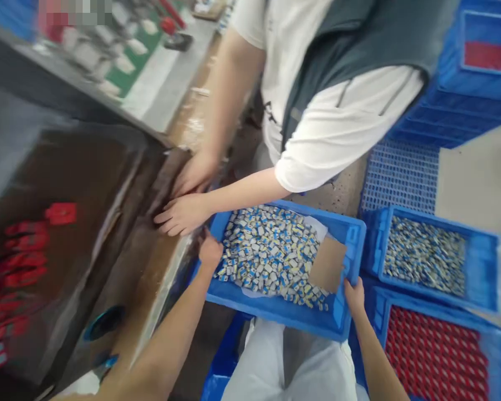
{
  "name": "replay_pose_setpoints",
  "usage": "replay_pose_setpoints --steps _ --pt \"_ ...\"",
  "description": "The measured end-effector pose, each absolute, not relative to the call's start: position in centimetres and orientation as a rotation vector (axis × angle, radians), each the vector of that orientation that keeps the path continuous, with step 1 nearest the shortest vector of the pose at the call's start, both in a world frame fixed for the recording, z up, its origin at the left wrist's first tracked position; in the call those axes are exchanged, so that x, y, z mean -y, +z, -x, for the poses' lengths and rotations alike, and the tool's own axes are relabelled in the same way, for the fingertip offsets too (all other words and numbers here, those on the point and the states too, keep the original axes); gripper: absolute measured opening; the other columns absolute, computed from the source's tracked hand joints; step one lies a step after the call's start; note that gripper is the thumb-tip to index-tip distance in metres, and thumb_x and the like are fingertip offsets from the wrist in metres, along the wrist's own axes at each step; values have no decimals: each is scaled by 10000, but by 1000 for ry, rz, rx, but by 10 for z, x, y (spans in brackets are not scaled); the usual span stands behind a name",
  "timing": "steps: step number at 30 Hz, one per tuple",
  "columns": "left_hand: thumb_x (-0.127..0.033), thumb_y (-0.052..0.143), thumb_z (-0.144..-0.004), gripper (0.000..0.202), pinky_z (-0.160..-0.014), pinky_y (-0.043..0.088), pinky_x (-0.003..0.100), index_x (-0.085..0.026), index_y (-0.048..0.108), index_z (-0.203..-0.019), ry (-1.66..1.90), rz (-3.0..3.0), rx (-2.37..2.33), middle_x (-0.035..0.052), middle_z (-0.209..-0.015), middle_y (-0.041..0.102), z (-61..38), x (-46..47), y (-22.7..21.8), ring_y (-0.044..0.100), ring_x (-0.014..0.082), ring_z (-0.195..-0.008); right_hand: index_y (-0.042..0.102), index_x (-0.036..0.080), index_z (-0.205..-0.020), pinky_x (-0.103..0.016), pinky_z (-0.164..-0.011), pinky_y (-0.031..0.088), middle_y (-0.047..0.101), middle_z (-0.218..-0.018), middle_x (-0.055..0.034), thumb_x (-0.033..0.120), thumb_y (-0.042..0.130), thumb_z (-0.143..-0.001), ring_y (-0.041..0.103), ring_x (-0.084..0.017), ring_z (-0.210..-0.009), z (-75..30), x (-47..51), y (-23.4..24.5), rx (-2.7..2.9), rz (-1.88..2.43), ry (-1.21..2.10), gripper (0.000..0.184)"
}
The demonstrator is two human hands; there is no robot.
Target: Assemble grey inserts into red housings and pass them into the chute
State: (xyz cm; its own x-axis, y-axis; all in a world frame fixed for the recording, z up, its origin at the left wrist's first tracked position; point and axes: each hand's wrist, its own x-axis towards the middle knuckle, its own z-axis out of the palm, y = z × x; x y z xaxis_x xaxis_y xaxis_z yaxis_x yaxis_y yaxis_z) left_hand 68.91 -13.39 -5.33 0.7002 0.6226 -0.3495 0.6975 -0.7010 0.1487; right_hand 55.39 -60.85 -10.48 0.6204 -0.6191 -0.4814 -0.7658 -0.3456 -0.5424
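Note:
I hold a blue plastic crate (350,234) above my lap by its two ends. My left hand (210,250) is closed on the crate's left end beside the workbench. My right hand (354,296) is closed on its right near corner. The crate is filled with several small blue-and-white parts (267,253), and a brown cardboard piece (328,264) lies in its right part. A co-worker in a white shirt and grey vest stands across from me, with both hands (183,213) flat on the dark bench edge just left of the crate.
A dark workbench (79,184) with red parts (25,250) fills the left. To my right stand a blue crate of grey-white parts (426,253) and a crate of red parts (434,345). Stacked blue crates (463,106) stand at the back right. The picture is blurred by motion.

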Motion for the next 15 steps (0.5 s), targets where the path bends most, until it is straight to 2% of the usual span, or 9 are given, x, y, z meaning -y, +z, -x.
replay_pose_setpoints --steps 1,2,3,5,6,7,9,13,15 --pt "-135 638 -912 789 -1211 351 660 -38 281 -1609 -393 -2638 -992 352 -1613 328 -682 152 -49 356 487 -1524 637 141 -1100 -513 -951 511 687 -1096 -200 499 614 -694 606 -426 -1184 -555 605 -101 -1054 2106 179 542" --pt "-130 607 -908 777 -1246 291 662 -57 288 -1612 -391 -2624 -894 331 -1648 284 -673 175 -46 288 478 -1562 613 119 -1198 -548 -1040 464 633 -1241 -232 471 621 -731 533 -431 -1293 -556 599 -97 -1015 2131 113 585" --pt "-124 567 -908 704 -1275 242 650 -70 366 -1581 -400 -2529 -711 303 -1653 304 -662 201 -45 267 459 -1576 584 111 -1276 -577 -1108 410 565 -1356 -247 442 619 -771 469 -426 -1366 -557 592 -93 -966 2146 55 604" --pt "-136 562 -891 473 -1240 390 512 -162 635 -1358 -571 -2394 -442 193 -1439 609 -639 263 -49 533 357 -1418 559 135 -1342 -594 -1176 351 491 -1449 -227 380 594 -845 431 -387 -1410 -555 572 -84 -852 2140 -15 555" --pt "-149 571 -887 386 -1188 460 457 -206 698 -1247 -644 -2342 -355 142 -1308 697 -629 296 -54 628 312 -1303 565 157 -1339 -586 -1185 356 501 -1439 -205 347 578 -871 452 -362 -1397 -553 561 -80 -798 2120 -29 506" --pt "-167 572 -894 348 -1157 487 430 -227 711 -1207 -692 -2307 -303 118 -1254 723 -620 329 -61 660 286 -1248 579 177 -1325 -572 -1179 382 529 -1408 -184 318 566 -888 487 -339 -1368 -549 551 -75 -754 2091 -34 459" --pt "-197 582 -896 344 -1136 493 427 -206 689 -1222 -750 -2287 -292 136 -1253 717 -611 388 -79 660 284 -1240 613 208 -1280 -526 -1116 471 602 -1318 -147 282 553 -912 578 -302 -1262 -535 539 -67 -704 2020 -30 380" --pt "-281 672 -835 372 -1143 419 582 -120 641 -1170 -764 -2367 -489 253 -1304 623 -617 456 -103 558 421 -1335 680 219 -1175 -412 -908 590 716 -1128 -106 339 561 -938 695 -256 -993 -487 563 -59 -807 1884 -40 291" --pt "-315 674 -820 298 -1119 413 619 -143 631 -1059 -747 -2376 -560 251 -1264 625 -626 463 -99 537 451 -1333 688 203 -1135 -400 -873 600 739 -1067 -103 404 562 -927 714 -260 -952 -452 596 -62 -975 1833 -80 315"
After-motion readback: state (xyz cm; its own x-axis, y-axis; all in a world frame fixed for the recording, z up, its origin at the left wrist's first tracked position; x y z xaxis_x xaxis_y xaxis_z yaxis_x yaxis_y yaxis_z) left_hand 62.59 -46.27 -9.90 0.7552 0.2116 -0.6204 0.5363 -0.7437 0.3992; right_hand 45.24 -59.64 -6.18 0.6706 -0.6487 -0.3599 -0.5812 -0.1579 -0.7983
